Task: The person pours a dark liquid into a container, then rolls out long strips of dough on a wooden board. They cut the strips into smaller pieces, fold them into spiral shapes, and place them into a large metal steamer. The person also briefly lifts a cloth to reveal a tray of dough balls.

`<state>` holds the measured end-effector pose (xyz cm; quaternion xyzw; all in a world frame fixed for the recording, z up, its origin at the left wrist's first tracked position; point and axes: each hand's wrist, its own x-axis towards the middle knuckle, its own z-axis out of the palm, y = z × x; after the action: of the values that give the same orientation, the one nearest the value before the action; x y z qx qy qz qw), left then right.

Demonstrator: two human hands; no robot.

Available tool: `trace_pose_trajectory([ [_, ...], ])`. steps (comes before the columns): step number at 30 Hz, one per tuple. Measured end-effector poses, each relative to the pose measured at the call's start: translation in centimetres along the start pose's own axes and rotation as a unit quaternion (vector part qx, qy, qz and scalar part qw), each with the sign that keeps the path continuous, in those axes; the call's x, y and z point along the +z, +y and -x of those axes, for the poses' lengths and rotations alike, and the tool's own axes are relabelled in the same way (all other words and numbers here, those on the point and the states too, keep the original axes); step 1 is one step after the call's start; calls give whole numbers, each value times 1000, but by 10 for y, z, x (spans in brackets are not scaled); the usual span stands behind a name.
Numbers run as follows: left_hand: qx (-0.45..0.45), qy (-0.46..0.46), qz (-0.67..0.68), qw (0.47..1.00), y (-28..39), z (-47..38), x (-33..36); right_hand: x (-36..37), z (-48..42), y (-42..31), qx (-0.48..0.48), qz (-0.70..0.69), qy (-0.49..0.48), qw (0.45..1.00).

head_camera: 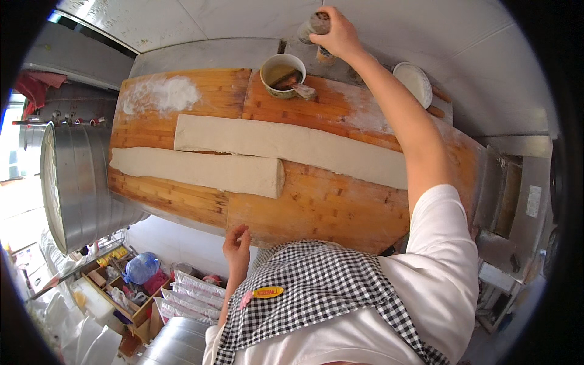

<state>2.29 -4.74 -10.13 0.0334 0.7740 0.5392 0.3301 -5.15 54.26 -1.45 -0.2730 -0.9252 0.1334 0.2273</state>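
Observation:
Stretched out to the back of the worktop, my right hand (340, 34) grips a clouded shaker jar (314, 28), which it holds tilted. Just below it stands another small jar (325, 55), partly hidden by the hand. My left hand (237, 241) hangs by the front edge of the wooden board (319, 205), fingers loosely curled and nothing visible in them. Two long flat strips of dough lie across the board: a rear strip (283, 141), its right end hidden behind my right arm, and a front strip (200, 171) with a folded-looking right end.
A bowl (283, 64) of oily-looking liquid holds a brush (296, 86). White flour (166, 93) is spread at the back left. A round white tub (413, 84) stands at the back right. Left of the board is a large metal drum (82, 182); stacked packets (194, 294) lie below.

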Motion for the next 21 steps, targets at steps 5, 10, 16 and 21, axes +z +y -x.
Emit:
trace_pose_trajectory([
  [5,-77,50,79,993,-6,17,-11,75,-11,12,19,133,-129,983],
  [10,-84,20,67,994,-6,12,-5,61,41,16,-30,202,14,979],
  [16,-48,-49,58,996,-2,-5,5,-76,307,3,106,-31,-94,989],
  [21,12,-127,23,992,20,-12,28,-154,536,-41,351,109,-57,928],
])
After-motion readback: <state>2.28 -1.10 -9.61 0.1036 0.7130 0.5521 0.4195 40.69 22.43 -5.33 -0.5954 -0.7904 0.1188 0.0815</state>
